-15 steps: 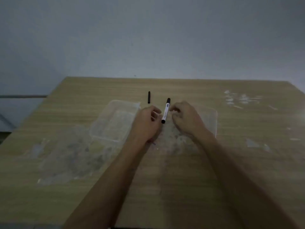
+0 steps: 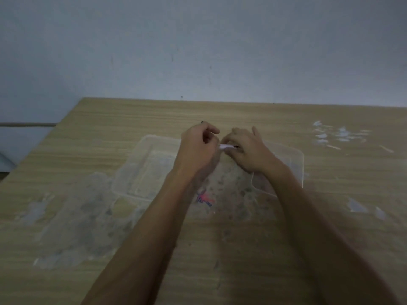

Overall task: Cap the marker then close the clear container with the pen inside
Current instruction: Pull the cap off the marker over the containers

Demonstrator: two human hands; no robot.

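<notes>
My left hand (image 2: 197, 150) and my right hand (image 2: 247, 150) meet above the middle of the table, both pinching the marker (image 2: 226, 147). Only a short white stretch of the marker shows between the fingers, lying crosswise; its ends are hidden. Just past my left knuckles a small black tip of the cap (image 2: 202, 122) peeks out, and I cannot tell whether it rests on the table. The clear container (image 2: 143, 170) sits open under my left wrist. Its clear lid (image 2: 296, 166) lies flat under my right wrist.
The wooden table (image 2: 330, 238) carries worn grey patches at the left, white smears at the far right (image 2: 339, 135), and a small red and blue scribble (image 2: 204, 198) between my forearms. A bare grey wall stands behind the far edge.
The marker, which pointed away from me between my fingertips, now lies crosswise and mostly hidden. Both hands have closed in together, and my left hand now covers most of the cap.
</notes>
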